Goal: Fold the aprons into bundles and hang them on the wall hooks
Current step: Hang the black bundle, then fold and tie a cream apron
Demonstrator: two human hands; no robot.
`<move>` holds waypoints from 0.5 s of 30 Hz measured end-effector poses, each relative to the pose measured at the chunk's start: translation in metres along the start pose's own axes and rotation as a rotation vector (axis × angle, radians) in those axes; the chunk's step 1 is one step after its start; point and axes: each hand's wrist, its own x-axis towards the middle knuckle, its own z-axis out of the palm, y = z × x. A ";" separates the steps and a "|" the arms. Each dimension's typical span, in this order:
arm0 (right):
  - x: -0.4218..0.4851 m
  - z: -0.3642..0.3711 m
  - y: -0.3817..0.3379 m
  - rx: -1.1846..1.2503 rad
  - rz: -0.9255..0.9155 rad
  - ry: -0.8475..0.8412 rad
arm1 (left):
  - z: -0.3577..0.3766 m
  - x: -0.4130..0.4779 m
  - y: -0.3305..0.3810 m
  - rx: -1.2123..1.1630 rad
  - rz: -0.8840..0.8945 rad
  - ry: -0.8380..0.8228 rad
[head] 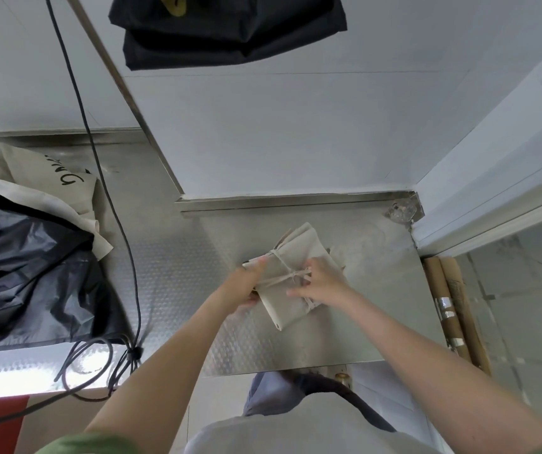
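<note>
Folded cream apron bundle, tied with string, over the steel bench near the wall corner. Left hand grips the bundle's left edge; right hand pinches the string at its knot. A black apron hangs on the wall above.

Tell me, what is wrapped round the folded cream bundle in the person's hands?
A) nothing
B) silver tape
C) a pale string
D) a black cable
C: a pale string crosses the cream apron bundle; the right hand pinches it while the left hand holds the bundle's edge.
</note>
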 end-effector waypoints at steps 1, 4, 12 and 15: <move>-0.002 0.005 -0.001 -0.044 0.008 -0.047 | 0.003 0.001 0.000 -0.050 0.030 -0.054; -0.003 0.013 -0.001 0.136 0.051 -0.016 | 0.005 0.010 -0.003 -0.024 0.046 -0.056; -0.020 -0.039 -0.014 0.454 -0.077 0.039 | 0.002 0.001 0.043 0.479 0.422 0.362; -0.033 -0.068 -0.026 0.393 -0.189 0.050 | 0.007 -0.010 0.080 0.795 0.722 0.225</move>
